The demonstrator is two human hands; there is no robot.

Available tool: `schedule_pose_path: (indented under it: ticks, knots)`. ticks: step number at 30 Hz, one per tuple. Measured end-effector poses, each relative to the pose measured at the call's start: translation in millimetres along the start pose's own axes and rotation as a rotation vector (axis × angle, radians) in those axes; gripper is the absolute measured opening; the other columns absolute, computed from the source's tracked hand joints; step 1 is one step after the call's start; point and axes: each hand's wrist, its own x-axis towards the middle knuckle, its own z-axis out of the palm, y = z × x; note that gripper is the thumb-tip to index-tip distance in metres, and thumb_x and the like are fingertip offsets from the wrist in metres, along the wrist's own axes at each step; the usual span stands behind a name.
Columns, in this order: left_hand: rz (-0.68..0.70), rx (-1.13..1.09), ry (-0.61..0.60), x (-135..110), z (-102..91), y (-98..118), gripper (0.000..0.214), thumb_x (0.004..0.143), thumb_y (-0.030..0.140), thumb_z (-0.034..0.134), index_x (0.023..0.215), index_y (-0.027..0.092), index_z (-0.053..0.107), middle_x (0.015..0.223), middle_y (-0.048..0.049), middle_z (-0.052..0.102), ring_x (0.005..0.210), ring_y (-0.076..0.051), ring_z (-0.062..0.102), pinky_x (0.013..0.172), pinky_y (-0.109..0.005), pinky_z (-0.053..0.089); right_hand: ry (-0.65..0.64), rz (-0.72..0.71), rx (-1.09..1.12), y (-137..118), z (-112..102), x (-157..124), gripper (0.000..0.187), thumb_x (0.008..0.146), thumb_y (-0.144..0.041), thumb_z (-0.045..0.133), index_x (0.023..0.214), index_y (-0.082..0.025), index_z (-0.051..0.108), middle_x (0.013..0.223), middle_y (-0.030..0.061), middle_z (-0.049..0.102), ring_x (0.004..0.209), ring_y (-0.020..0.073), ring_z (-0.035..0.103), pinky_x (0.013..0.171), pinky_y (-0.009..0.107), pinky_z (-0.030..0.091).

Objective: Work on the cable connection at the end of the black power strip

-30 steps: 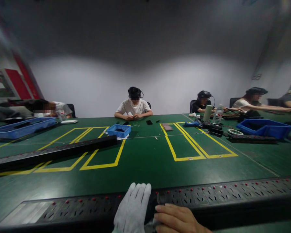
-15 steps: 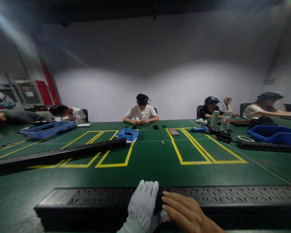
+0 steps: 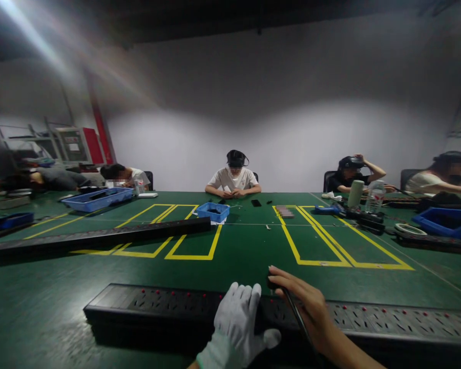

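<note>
- The long black plastic power strip carries a row of small red dots along its top, among dark socket slots.
- The left hand wears a white fabric glove.
- The thin dark metal tool in the right hand looks black to dark grey.
- The flat green table mat is marked with bright yellow rectangular outlines.
- The second long bar farther off is plain black.
- The small rectangular blue plastic tray and the larger shallow blue plastic tray share the same mid blue.
- The tall metal cabinet is red.
- The plain back wall is pale grey-white, darkening upward.
- The person opposite wears a white T-shirt.
</note>
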Motion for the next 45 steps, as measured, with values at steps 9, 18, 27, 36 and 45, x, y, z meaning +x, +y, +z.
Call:
schedule_pose_path:
  ticks: [9, 18, 27, 36, 45]
  knots:
    - [-0.063, 0.012, 0.044, -1.7, 3.4, -2.3, 0.075, 0.072, 0.074, 0.044, 0.117, 0.015, 0.053, 0.099, -0.0131, 0.064, 0.1, -0.031, 0.059, 0.089, -0.048, 0.047, -0.094, 0.31, 0.195, 3.4, 23.6, 14.6, 0.028, 0.09, -0.04, 0.053, 0.097, -0.02, 0.071, 0.088, 0.0015, 0.073, 0.08, 0.0166, 0.07, 0.069, 0.019, 0.055]
    - [-0.046, 0.033, -0.052, 1.1, 7.1, -5.3, 0.076, 0.072, 0.074, 0.041, 0.116, 0.013, 0.054, 0.1, -0.015, 0.064, 0.094, -0.029, 0.061, 0.09, -0.048, 0.045, -0.159, 0.234, 0.129, 11.3, 31.7, 19.5, 0.023, 0.09, -0.036, 0.054, 0.1, -0.022, 0.069, 0.092, 0.0021, 0.073, 0.081, 0.0165, 0.07, 0.075, 0.022, 0.054]
    - [-0.095, 0.014, 0.059, -11.3, 18.7, -1.7, 0.056, 0.082, 0.055, 0.043, 0.118, 0.013, 0.049, 0.107, -0.014, 0.062, 0.105, -0.027, 0.057, 0.097, -0.049, 0.044, -0.042, -0.259, -0.187, -2.6, 38.4, 0.6, 0.024, 0.089, -0.016, 0.053, 0.11, -0.019, 0.064, 0.105, 0.0075, 0.07, 0.094, 0.0158, 0.067, 0.083, 0.025, 0.055]
    - [0.028, 0.014, 0.133, -4.1, -1.9, -11.7, 0.05, 0.085, 0.021, 0.028, 0.132, 0.009, 0.04, 0.114, -0.012, 0.062, 0.114, -0.024, 0.052, 0.1, -0.041, 0.04, -0.1, -0.627, -0.475, -11.9, 30.7, -28.2, 0.023, 0.085, -0.028, 0.062, 0.106, -0.018, 0.067, 0.103, 0.0091, 0.07, 0.104, 0.0209, 0.063, 0.085, 0.024, 0.054]
    - [0.087, 0.088, 0.021, 2.6, -9.3, -16.2, 0.049, 0.085, 0.024, 0.035, 0.131, 0.009, 0.042, 0.11, -0.0112, 0.064, 0.105, -0.021, 0.058, 0.098, -0.037, 0.04, -0.116, -0.596, -0.457, -5.5, 34.7, -42.2, 0.022, 0.092, -0.024, 0.05, 0.108, -0.019, 0.065, 0.111, 0.0101, 0.067, 0.111, 0.0235, 0.058, 0.087, 0.031, 0.053]
